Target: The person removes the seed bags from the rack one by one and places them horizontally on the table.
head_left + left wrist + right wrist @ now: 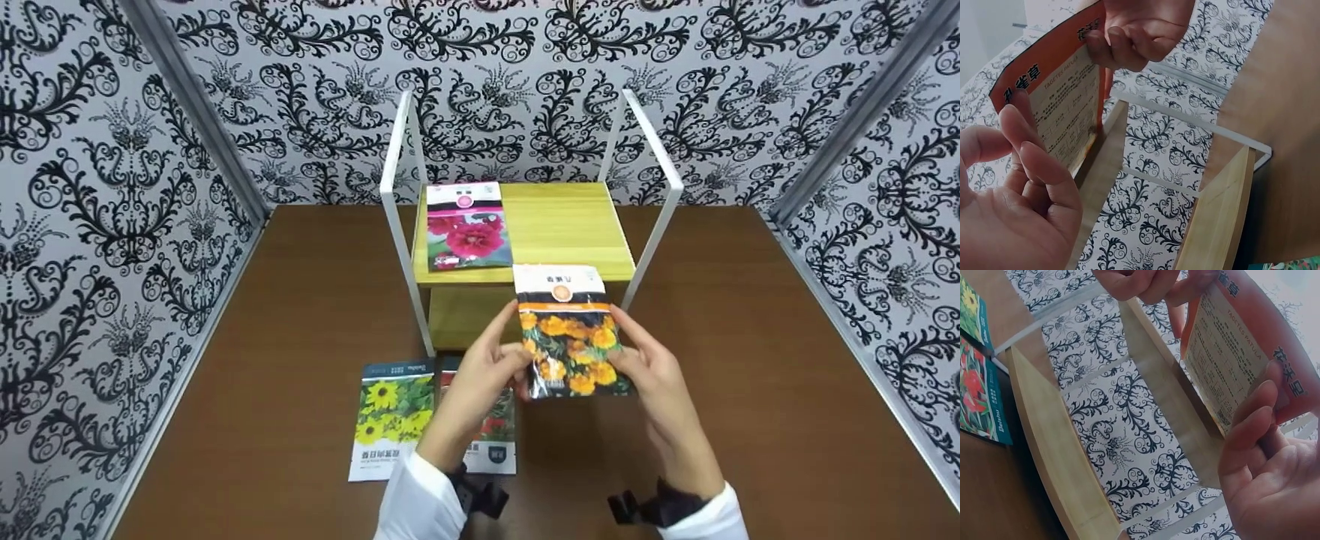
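Observation:
Both hands hold a seed packet with orange marigolds (574, 337) by its two sides, above the front edge of the small shelf's upper board. My left hand (486, 367) pinches one side edge, thumb on the front. On the opposite edge my right hand (656, 375) grips with thumb in front and fingers behind. The packet's orange back with printed text (1067, 84) faces the wrist cameras. On the left half of the upper board (566, 217) lies a seed packet with a pink flower (471, 229).
The shelf has white metal side frames (397, 150) and a lower board (465, 319). On the brown table (300, 315) before it lie a yellow-flower packet (390, 420) and a red-flower packet (499, 442), partly hidden by the left arm. Patterned walls (480, 97) enclose the table.

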`<state>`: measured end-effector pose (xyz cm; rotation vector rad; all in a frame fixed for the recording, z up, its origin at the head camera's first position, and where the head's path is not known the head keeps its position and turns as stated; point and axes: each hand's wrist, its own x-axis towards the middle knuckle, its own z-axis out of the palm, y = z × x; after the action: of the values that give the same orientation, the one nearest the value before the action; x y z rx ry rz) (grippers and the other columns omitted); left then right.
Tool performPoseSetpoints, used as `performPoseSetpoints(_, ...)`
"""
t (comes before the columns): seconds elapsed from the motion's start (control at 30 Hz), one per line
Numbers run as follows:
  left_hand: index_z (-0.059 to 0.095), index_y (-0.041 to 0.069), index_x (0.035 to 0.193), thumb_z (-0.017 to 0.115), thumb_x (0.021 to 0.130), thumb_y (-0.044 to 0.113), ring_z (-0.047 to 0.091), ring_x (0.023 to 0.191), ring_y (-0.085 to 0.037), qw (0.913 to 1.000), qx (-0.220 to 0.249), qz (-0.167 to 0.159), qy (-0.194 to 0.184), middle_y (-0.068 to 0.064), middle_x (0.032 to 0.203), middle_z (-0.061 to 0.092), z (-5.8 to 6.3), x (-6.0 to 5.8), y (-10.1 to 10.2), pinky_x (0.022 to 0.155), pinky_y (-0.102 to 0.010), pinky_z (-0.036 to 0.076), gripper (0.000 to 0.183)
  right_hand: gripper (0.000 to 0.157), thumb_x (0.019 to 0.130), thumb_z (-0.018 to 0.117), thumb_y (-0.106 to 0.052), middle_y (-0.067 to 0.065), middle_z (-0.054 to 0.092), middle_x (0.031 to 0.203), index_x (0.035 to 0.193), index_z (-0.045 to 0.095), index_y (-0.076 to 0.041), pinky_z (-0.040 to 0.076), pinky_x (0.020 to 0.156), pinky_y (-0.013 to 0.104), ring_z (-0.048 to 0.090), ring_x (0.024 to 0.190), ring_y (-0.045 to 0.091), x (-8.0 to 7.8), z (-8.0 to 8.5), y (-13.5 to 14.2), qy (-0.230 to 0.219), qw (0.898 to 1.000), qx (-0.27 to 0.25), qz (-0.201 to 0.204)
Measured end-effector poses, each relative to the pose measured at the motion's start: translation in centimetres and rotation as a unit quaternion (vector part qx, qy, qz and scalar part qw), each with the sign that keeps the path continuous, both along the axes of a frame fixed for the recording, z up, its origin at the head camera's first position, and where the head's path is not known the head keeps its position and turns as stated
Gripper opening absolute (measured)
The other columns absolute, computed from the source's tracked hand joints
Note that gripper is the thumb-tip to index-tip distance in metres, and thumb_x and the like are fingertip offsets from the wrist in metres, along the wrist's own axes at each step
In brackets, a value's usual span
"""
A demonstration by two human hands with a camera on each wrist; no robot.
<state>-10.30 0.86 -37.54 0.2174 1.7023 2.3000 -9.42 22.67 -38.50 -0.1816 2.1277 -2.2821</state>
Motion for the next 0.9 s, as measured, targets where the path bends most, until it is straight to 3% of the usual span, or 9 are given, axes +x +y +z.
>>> performPoseSetpoints(0.17, 0.025, 0.032, 0.139, 0.056, 0.085, 0.008, 0.047, 0.047, -0.017, 0.9999, -0.002, -0.009, 0.007, -0.01, 0.065, 0.054, -0.8, 0.4, 0.2, 0.048, -0.029, 0.046, 0.067, 0.045, 0.092, 0.048, -0.009, 0.023, 0.063, 0.09, 0.135, 0.038, -0.019, 0.052, 0.066, 0.032, 0.062, 0.075, 0.03, 1.1, 0.1, 0.1, 0.012, 1.0, -0.003, -0.006)
performPoseSetpoints(0.53, 0.02, 0.025, 0.142, 0.049, 0.086, 0.003, 0.045, 0.047, -0.016, 0.9991, -0.019, -0.035, 0.012, -0.012, 0.065, 0.053, 0.3, 1.9, -0.3, 0.048, -0.026, 0.045, 0.067, 0.048, 0.091, 0.05, -0.01, 0.022, 0.061, 0.1, 0.136, 0.036, -0.02, 0.052, 0.066, 0.035, 0.062, 0.078, 0.032, 2.0, -0.6, 0.0, 0.001, 1.0, -0.005, -0.01)
performPoseSetpoints(0.9, 0.024, 0.032, 0.139, 0.051, 0.086, 0.004, 0.045, 0.047, -0.017, 0.9987, -0.032, -0.039, -0.001, -0.013, 0.07, 0.057, -0.5, 2.4, -0.3, 0.047, -0.024, 0.045, 0.065, 0.051, 0.09, 0.052, -0.009, 0.021, 0.059, 0.108, 0.137, 0.034, -0.019, 0.052, 0.067, 0.038, 0.062, 0.083, 0.033, 2.5, -1.8, 0.1, -0.009, 1.0, -0.012, -0.014)
